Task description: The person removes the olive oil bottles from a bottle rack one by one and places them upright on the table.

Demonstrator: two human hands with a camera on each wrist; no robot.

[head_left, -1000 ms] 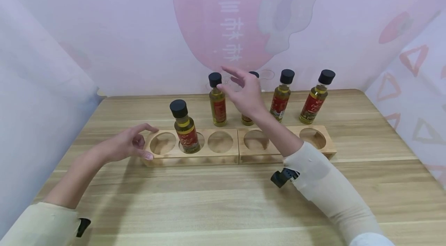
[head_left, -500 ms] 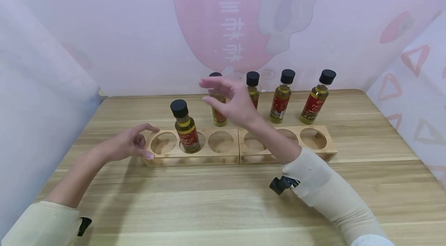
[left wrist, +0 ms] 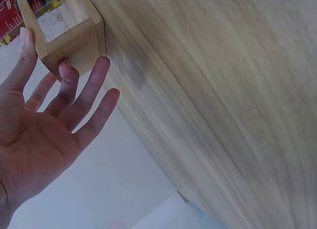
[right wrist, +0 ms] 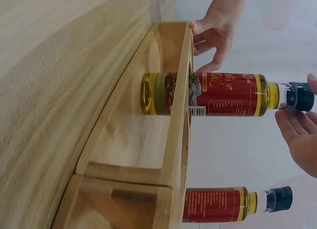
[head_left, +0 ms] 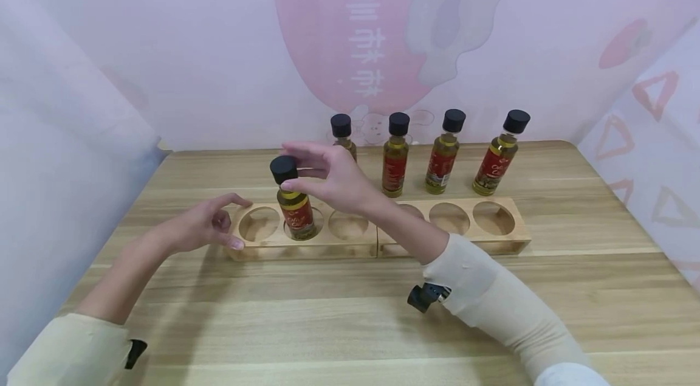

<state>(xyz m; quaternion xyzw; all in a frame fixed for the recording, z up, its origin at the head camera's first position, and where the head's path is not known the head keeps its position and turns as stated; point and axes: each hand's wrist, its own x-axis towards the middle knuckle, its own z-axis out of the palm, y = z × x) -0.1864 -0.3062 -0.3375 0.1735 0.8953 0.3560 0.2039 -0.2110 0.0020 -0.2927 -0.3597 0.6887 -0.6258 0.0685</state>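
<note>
An olive oil bottle (head_left: 297, 213) with a black cap and red label stands in the second hole from the left of a wooden bottle rack (head_left: 350, 251). My right hand (head_left: 341, 182) is around its neck and cap, fingers fairly straight. In the right wrist view, fingertips lie at the neck of the olive oil bottle (right wrist: 223, 94) and the thumb is partly cut off near the cap. My left hand (head_left: 199, 225) holds the rack's left end, thumb at the front and index finger at the back. In the left wrist view, other fingers of the left hand (left wrist: 49, 125) spread beside the rack's end (left wrist: 77, 48).
Behind the rack stand several more oil bottles, one partly hidden by my right hand (head_left: 346, 144), the others in a row (head_left: 395, 170), (head_left: 442, 161), (head_left: 496, 161). The rack's second section (head_left: 454, 247) adjoins on the right. A printed curtain (head_left: 219, 58) hangs behind the table (head_left: 328, 325).
My right hand has moved left and toward me, from in front of the back bottles to the neck of the bottle in the rack. My left hand stays at the rack's end.
</note>
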